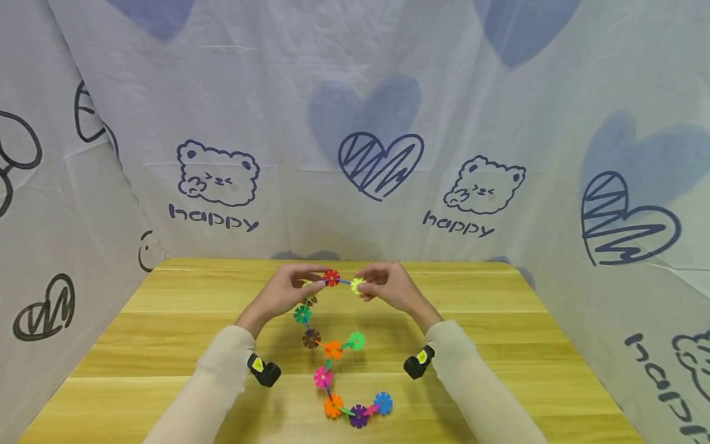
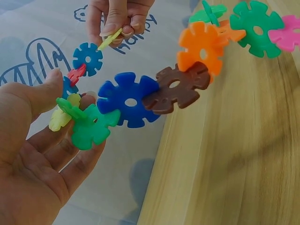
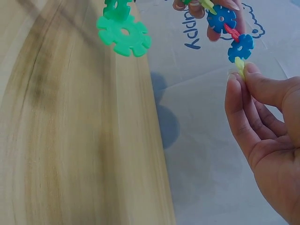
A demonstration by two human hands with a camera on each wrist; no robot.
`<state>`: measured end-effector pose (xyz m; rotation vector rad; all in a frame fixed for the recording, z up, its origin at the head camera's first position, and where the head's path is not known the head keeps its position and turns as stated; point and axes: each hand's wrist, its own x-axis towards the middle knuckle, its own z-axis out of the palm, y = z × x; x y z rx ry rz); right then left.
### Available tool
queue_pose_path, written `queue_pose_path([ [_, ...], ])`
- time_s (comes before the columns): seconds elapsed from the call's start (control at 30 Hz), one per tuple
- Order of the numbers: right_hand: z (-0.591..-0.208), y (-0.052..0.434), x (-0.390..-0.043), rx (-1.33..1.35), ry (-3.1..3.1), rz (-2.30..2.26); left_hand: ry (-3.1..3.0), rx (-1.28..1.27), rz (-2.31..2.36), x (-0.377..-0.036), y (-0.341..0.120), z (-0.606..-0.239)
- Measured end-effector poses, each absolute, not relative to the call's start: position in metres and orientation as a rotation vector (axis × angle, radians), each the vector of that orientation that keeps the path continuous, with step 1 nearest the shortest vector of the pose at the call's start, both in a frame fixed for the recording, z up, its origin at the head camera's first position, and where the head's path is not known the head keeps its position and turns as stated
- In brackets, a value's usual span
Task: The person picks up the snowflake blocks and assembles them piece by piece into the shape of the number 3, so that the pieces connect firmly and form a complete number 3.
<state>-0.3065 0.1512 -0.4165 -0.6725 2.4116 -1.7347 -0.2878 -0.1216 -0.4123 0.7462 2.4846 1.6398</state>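
Hands meet above the far part of the wooden desk (image 1: 166, 345), both grasping the top end of a chain of colourful snowflake discs (image 1: 333, 350) slotted edge to edge. The left hand (image 1: 288, 293) has thumb and fingers curled round the upper links: in the left wrist view a green disc (image 2: 89, 127) and a yellow disc (image 2: 61, 117) sit against its fingers, with a dark blue disc (image 2: 127, 99) and a brown disc (image 2: 180, 88) leading away from it. The right hand (image 1: 388, 288) pinches a pale yellow-green disc (image 1: 357, 285) between thumb and fingertips; the right wrist view shows that piece edge-on in the pinch, joined to a blue disc (image 3: 241, 47). Between the two hands a red disc (image 1: 331, 277) bridges the gap. From the left hand the chain hangs down and runs toward the near edge, through a green piece (image 1: 302, 314), an orange disc (image 1: 333, 349) with a light green side branch (image 1: 356, 340), and a pink one (image 1: 322, 377), ending in a curl of orange, purple and blue discs (image 1: 359, 408) lying on the desk. A white cloth (image 1: 499, 92) printed with bears, hearts and the word "happy" stands behind and to both sides.
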Motion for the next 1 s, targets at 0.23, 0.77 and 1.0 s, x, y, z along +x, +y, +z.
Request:
queue_pose_path([
  [0.23, -0.4183, 0.1507, -0.3065, -0.679, 2.416, -1.752, 2.502, 0.739, 1.631, -0.2871, -0.1215, -0.4135],
  [0.77, -0.4233, 0.1461, -0.3038, -0.658, 2.403, -1.862, 2.529, 0.708, 1.639, -0.2884, -0.1188, -0.4172],
  [1.0, -0.4246, 0.1419, -0.3034, -0.604, 2.366, -1.91, 2.517, 0.654, 1.662, -0.2876, -0.1171, -0.4169],
])
